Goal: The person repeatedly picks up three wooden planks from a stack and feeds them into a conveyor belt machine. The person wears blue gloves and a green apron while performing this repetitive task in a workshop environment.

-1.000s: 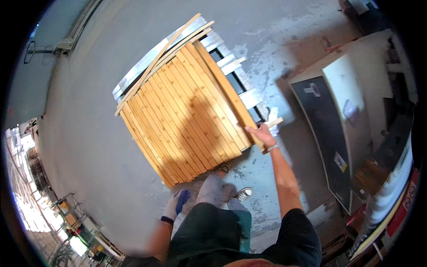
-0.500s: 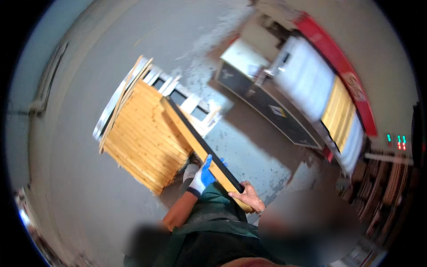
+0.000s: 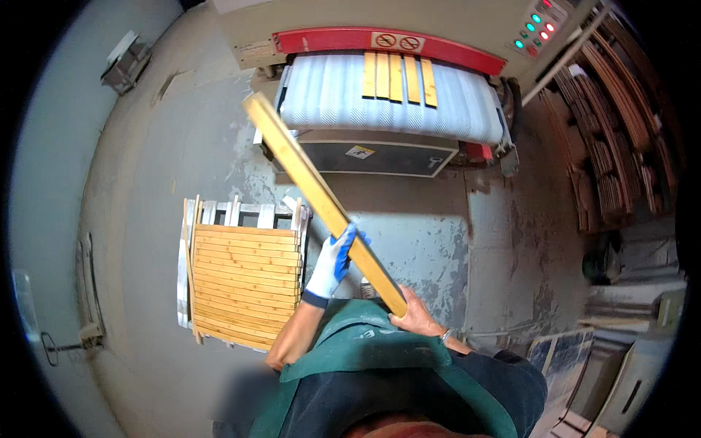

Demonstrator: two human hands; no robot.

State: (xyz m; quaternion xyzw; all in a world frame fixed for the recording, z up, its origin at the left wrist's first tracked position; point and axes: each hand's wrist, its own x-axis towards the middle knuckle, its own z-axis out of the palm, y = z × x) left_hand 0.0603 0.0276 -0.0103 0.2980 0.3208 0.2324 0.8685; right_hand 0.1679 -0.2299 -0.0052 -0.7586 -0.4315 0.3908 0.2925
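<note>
A long yellow wooden plank (image 3: pixel 310 188) slants across in front of me, its far end raised to the far left and its near end close to my body. It may be more than one board laid together; I cannot tell. My left hand (image 3: pixel 334 260), in a white and blue glove, is wrapped round the plank near its middle. At the near end, my bare right hand (image 3: pixel 418 312) grips the plank. To the left, a stack of similar wooden planks (image 3: pixel 244 281) lies in rows on a pallet (image 3: pixel 212 213), apart from both hands.
Ahead stands a machine with a pale ribbed conveyor belt (image 3: pixel 321 95) under a red bar (image 3: pixel 336 39). Several short-looking yellow boards (image 3: pixel 395 79) lie on the belt. A lit button panel (image 3: pixel 538 29) is at the far right. Stacked brown boards (image 3: pixel 602 131) stand at the right.
My view has turned right, so the conveyor machine now lies straight ahead and the pallet at the left. The plank has swung round with me and rolled, showing its yellow face. Both hands keep hold.
</note>
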